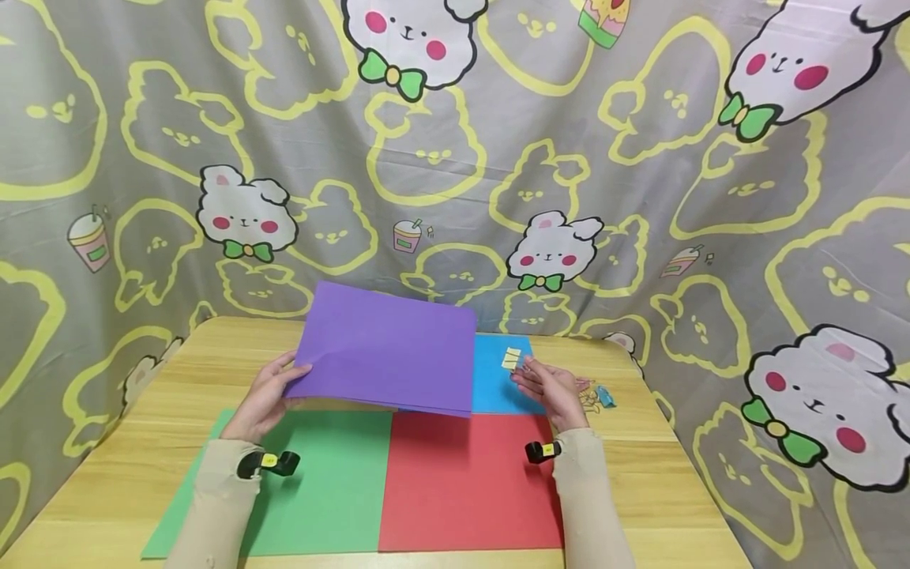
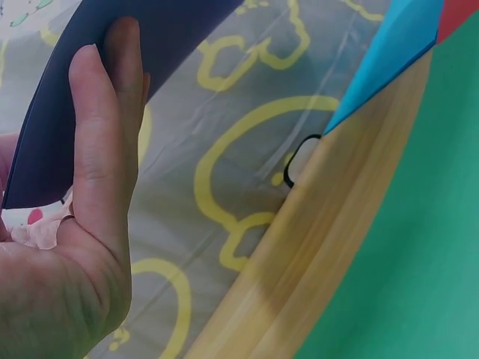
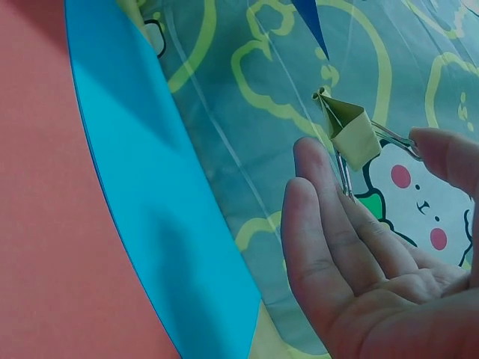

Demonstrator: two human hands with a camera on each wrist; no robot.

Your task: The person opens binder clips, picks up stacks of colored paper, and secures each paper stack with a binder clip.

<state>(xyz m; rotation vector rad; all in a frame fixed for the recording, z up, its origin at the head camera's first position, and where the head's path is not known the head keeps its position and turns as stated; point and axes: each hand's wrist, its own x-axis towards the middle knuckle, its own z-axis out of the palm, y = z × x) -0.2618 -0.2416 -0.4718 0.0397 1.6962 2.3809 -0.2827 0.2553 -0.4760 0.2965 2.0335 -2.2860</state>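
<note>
Green (image 1: 320, 490), red (image 1: 469, 482) and blue sheets (image 1: 498, 395) lie on the counter (image 1: 661, 474), the blue partly hidden behind a raised purple sheet (image 1: 387, 348). The grip of the left hand (image 1: 263, 399) pinches its left edge; that of the right hand (image 1: 558, 395) pinches a yellow binder clip (image 3: 355, 146). Small items (image 1: 597, 397) beyond are unclear.

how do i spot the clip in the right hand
On the wooden table, find the blue sheet at the far side. Against it in the head view, the right hand holds a binder clip by its wire handles. Its pale yellow body is raised, unlike the small blue, pink and gold items lying on the table to its right.
</note>
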